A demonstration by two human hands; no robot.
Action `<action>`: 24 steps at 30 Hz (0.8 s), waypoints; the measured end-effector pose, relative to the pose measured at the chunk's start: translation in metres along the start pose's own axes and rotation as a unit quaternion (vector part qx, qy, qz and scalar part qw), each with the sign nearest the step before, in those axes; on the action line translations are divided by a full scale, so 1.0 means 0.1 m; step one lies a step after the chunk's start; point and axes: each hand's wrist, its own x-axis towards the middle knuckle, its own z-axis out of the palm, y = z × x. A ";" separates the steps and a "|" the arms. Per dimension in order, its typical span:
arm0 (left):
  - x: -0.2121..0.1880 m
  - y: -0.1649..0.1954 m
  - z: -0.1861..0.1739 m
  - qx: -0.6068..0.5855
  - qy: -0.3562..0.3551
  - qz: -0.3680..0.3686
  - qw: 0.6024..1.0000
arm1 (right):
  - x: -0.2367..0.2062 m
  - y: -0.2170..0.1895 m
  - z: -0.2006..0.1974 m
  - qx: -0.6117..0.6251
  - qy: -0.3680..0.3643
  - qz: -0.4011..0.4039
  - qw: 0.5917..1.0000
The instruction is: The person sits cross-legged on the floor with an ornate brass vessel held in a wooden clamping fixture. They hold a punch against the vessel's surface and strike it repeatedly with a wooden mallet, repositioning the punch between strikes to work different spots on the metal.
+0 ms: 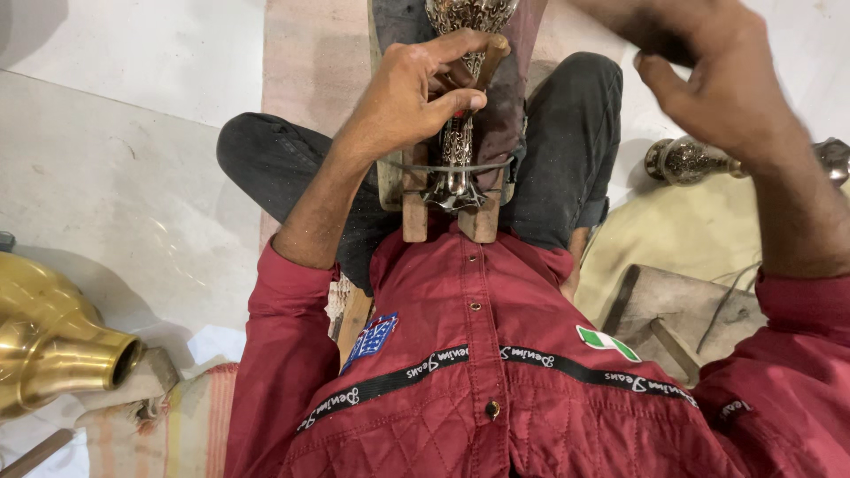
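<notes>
My left hand (416, 88) closes around a thin wooden-handled tool (490, 60), thumb and forefinger pinching it against the engraved metal vase (460, 133) that lies lengthways between my knees. The vase's silvery neck rests in a wooden clamp (447, 208), two upright blocks tied across with a wire loop, and its patterned body runs out of view at the top edge. My right hand (722, 80) hovers well apart to the right, blurred, fingers curled loosely toward the thumb and holding nothing that I can make out.

On my red quilted jacket (478, 381) sit a small blue rectangular patch on the left chest, a green-and-white flag patch on the right, and a black band of pale lettering across.

A second engraved metal piece (691, 159) lies on the floor just past my right knee. A brass vessel (53, 341) points its open mouth at my left side. Pale floor (133, 177) lies open beyond my left knee; a wooden board (673, 310) fills the right side.
</notes>
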 end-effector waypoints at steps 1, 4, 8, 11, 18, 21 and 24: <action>0.00 -0.01 0.01 0.006 0.001 0.003 1.000 | 0.01 -0.01 -0.02 -0.015 -0.003 -0.019 1.000; -0.02 -0.01 0.03 0.015 0.024 0.035 0.999 | 0.05 -0.11 -0.02 -0.015 0.012 -0.028 0.999; -0.05 0.01 0.03 -0.010 0.010 -0.059 0.998 | 0.09 -0.24 -0.04 -0.159 0.027 -0.086 0.983; -0.05 0.03 0.04 -0.004 0.014 -0.052 0.999 | 0.10 -0.27 -0.01 -0.065 0.036 -0.075 0.994; -0.06 -0.01 0.03 -0.003 0.018 -0.037 0.999 | 0.02 -0.25 -0.03 0.030 0.029 0.069 0.997; -0.07 -0.06 0.04 0.003 0.014 -0.044 0.999 | 0.01 -0.26 -0.05 -0.144 0.007 -0.045 0.989; -0.07 -0.14 0.02 0.000 0.025 0.027 0.999 | 0.01 -0.27 -0.05 -0.163 0.033 -0.053 0.985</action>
